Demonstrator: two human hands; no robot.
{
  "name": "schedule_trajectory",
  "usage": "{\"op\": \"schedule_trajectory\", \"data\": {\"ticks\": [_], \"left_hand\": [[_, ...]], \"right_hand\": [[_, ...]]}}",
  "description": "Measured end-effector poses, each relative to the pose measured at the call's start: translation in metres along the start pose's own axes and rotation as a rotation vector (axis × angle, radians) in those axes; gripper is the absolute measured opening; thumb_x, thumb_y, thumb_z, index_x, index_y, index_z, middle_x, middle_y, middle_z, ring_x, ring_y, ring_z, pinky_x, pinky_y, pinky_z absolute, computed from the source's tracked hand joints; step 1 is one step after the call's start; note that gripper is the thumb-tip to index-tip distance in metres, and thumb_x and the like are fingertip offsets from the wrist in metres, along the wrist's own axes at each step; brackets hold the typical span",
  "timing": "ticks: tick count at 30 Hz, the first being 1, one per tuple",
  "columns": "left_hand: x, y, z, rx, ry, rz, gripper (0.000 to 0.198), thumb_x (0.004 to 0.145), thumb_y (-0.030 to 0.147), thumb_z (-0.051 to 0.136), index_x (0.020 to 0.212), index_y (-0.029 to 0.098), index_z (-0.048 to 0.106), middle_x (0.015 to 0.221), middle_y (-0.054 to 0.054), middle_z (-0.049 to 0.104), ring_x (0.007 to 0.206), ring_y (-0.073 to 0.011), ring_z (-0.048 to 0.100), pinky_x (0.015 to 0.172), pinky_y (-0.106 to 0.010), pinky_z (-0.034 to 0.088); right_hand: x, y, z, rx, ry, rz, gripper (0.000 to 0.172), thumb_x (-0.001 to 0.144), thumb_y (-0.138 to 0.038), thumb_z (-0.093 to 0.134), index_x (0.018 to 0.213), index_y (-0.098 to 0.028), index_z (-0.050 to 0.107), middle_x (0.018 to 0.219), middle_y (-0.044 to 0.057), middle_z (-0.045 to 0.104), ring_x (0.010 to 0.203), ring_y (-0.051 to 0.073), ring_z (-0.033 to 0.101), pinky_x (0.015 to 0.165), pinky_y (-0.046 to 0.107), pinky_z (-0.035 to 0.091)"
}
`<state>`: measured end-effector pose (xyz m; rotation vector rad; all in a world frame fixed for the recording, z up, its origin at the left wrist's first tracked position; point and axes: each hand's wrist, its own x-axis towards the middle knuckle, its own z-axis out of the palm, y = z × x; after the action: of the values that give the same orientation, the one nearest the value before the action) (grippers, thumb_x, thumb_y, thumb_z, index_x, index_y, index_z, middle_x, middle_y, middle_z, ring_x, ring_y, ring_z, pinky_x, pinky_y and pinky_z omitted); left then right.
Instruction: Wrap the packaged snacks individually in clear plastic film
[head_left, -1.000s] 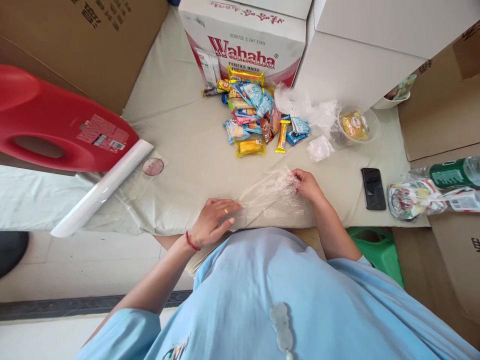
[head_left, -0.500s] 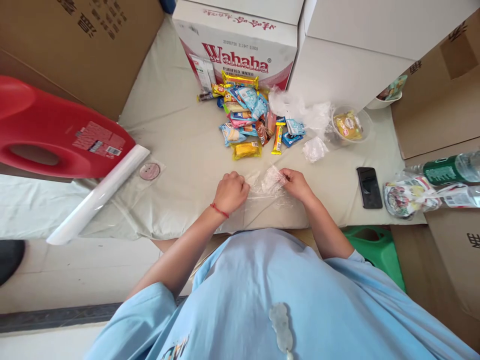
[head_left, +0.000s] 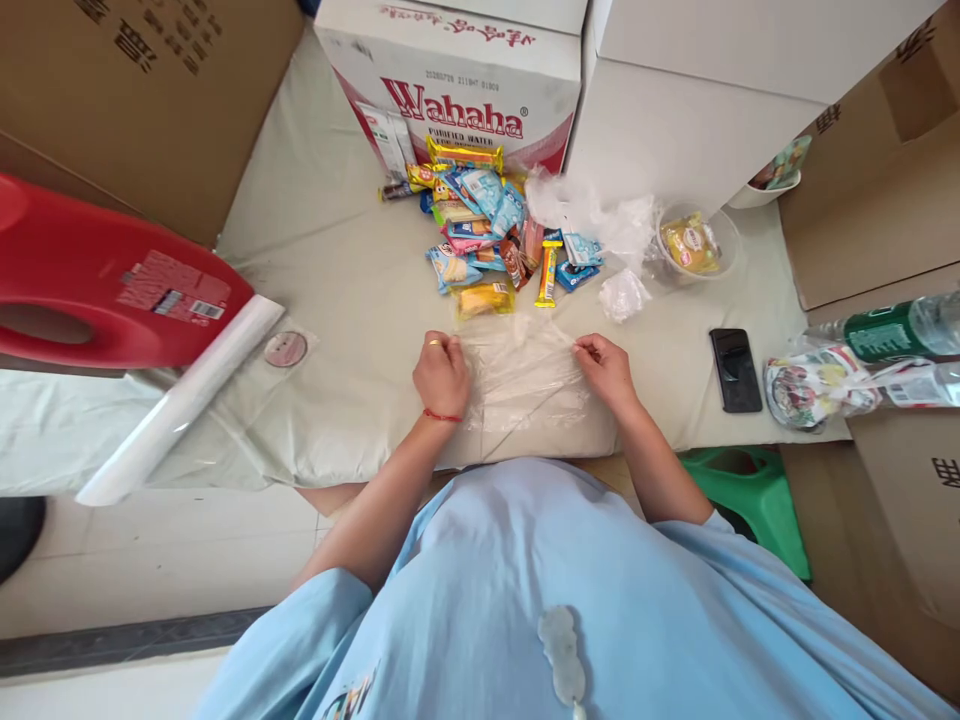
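A thin, clear plastic bag (head_left: 529, 380) is stretched out wide over the cloth-covered table, close to my body. My left hand (head_left: 442, 377) is closed on its left edge, with a red string round the wrist and a ring on one finger. Thumb and fingers of my right hand (head_left: 606, 372) pinch the bag's upper right edge. Just beyond the bag lies a heap of wrapped snacks (head_left: 480, 215), the nearest being a yellow packet (head_left: 484, 299). A crumpled piece of clear plastic (head_left: 624, 295) rests beyond my right hand.
A Wahaha carton (head_left: 457, 90) backs the snacks. On the left are a red jug (head_left: 112, 280), a clear plastic roll (head_left: 180, 405) and a round pink item (head_left: 286, 348). To the right sit a plastic bowl (head_left: 731, 255), a phone (head_left: 736, 370) and bottles (head_left: 896, 332).
My hands have moved apart, the left one going leftward. The plastic bag, bunched up before, is now spread flatter between them. The camera view has shifted slightly.
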<state>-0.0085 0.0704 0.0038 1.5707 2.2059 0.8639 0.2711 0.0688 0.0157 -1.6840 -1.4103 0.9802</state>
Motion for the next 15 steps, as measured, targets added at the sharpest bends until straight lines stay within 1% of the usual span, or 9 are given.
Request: {"op": "schedule_trajectory", "data": {"ticks": [3,7,10,12,14,15], "left_hand": [[0.001,-0.006,-0.002,-0.006,0.056,-0.095,0.022,0.104,0.041,0.036,0.099,0.024,0.049,0.087,-0.006,0.066,0.083,-0.0273,0.066,0.081,-0.040,0.050],[-0.004,-0.004,0.002,-0.038,0.091,-0.122,0.020,0.103,0.040,0.039,0.107,0.022,0.048,0.095,-0.009,0.065,0.089,-0.0285,0.066,0.086,-0.044,0.052],[-0.010,-0.003,0.003,-0.043,0.146,-0.042,0.020,0.097,0.035,0.049,0.110,0.020,0.048,0.109,-0.014,0.061,0.103,-0.0289,0.063,0.094,-0.046,0.051],[-0.015,-0.002,0.000,0.006,0.178,0.043,0.018,0.094,0.031,0.054,0.107,0.019,0.051,0.116,-0.018,0.057,0.116,-0.0316,0.058,0.103,-0.051,0.047],[-0.020,0.000,-0.005,0.099,0.151,0.126,0.011,0.095,0.029,0.053,0.100,0.019,0.055,0.119,-0.020,0.058,0.127,-0.0345,0.053,0.110,-0.056,0.040],[-0.022,0.001,-0.007,0.147,0.098,0.176,0.011,0.097,0.028,0.050,0.097,0.019,0.058,0.120,-0.020,0.059,0.130,-0.0349,0.052,0.112,-0.057,0.038]], "right_hand": [[-0.011,0.002,-0.004,0.051,0.088,0.036,0.029,0.087,-0.048,0.064,0.091,-0.020,0.070,0.081,0.002,0.069,0.065,0.015,0.055,0.066,0.029,0.045],[-0.028,0.003,-0.013,0.073,0.104,0.054,0.030,0.087,-0.049,0.066,0.092,-0.020,0.070,0.079,0.001,0.067,0.063,0.013,0.052,0.063,0.028,0.044],[-0.036,0.001,-0.026,0.084,0.057,0.048,0.034,0.088,-0.055,0.068,0.090,-0.021,0.070,0.073,-0.001,0.062,0.060,0.013,0.049,0.060,0.028,0.041],[-0.036,0.000,-0.036,0.130,-0.037,0.052,0.043,0.090,-0.064,0.064,0.090,-0.022,0.070,0.068,-0.002,0.057,0.058,0.014,0.048,0.059,0.029,0.041],[-0.032,-0.001,-0.043,0.201,-0.137,0.074,0.056,0.091,-0.075,0.055,0.088,-0.022,0.070,0.067,-0.001,0.055,0.057,0.015,0.050,0.058,0.030,0.043],[-0.028,-0.001,-0.045,0.228,-0.158,0.096,0.061,0.091,-0.079,0.051,0.087,-0.021,0.070,0.069,0.001,0.057,0.058,0.015,0.051,0.058,0.030,0.043]]}}
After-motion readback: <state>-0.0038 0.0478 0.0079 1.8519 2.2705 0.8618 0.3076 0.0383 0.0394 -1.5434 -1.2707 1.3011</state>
